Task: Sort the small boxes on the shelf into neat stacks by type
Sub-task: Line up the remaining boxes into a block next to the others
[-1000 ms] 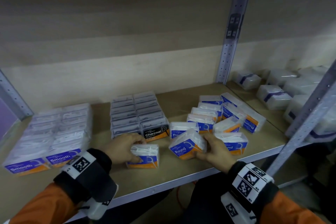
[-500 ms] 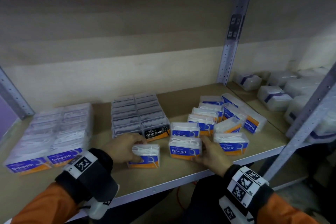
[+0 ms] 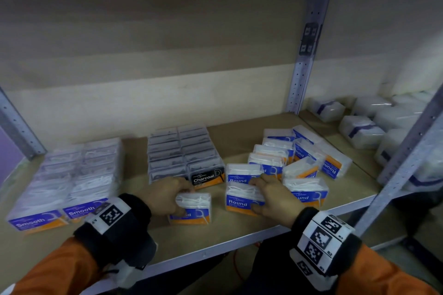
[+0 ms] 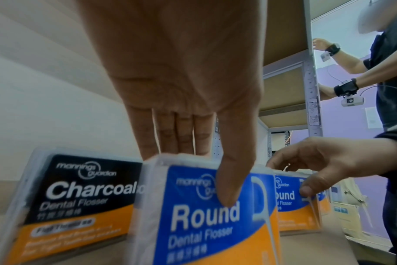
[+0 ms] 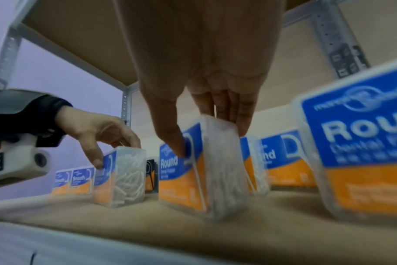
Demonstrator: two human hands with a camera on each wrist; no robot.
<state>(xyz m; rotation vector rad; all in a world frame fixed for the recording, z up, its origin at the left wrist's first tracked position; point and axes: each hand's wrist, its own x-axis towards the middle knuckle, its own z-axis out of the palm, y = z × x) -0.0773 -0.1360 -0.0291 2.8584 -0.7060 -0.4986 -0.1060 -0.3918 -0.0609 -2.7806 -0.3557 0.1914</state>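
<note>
Small clear flosser boxes with blue and orange labels stand on the wooden shelf [image 3: 134, 244]. My left hand [image 3: 167, 195] pinches one Round box [image 3: 194, 208] near the front edge, thumb on its label [image 4: 227, 193], fingers behind. My right hand [image 3: 271, 195] grips a second Round box [image 3: 242, 199], thumb on the front [image 5: 177, 147], fingers over its back. That box stands upright on the shelf just ahead of another Round box [image 3: 239, 172]. Several loose Round boxes [image 3: 304, 160] crowd the right. A Charcoal block [image 3: 184, 151] and a Smooth block [image 3: 67, 179] stand in neat rows.
A metal upright [image 3: 306, 55] divides this bay from the right bay, which holds white wrapped packs [image 3: 359, 127]. A slanted post [image 3: 412, 146] crosses the right front. The shelf's metal front lip [image 3: 215, 251] runs below my wrists. Another person [image 4: 385, 71] works at the adjoining shelf.
My right hand has brought its tilted Round box down flat onto the shelf and slid it slightly left, in front of another Round box. My left hand stayed on its box.
</note>
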